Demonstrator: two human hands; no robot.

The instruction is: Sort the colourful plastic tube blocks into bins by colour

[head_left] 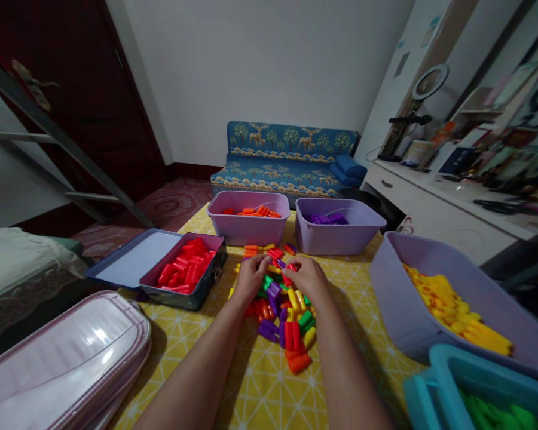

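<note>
A mixed heap of glossy plastic pieces (273, 292) in red, orange, purple, yellow and green lies on the table between my two hands. My left hand (252, 276) is at the heap's left side, fingers bent and closed; what they hold, if anything, is hidden. On the opposite side, my right hand (308, 276) has thumb and fingers closed on a red plastic piece (289, 277) at the heap. Nearest me, a red double-tube piece (292, 336) and an orange piece (299, 362) lie at the heap's front end.
Lilac bins hold orange pieces (262, 211), purple pieces (327, 219) and yellow pieces (452, 304). Red pieces (187, 267) fill an open hinged box at left. Green pieces (497, 412) sit in a turquoise bin (448, 382) front right. Stacked clear lids (67, 364) lie front left.
</note>
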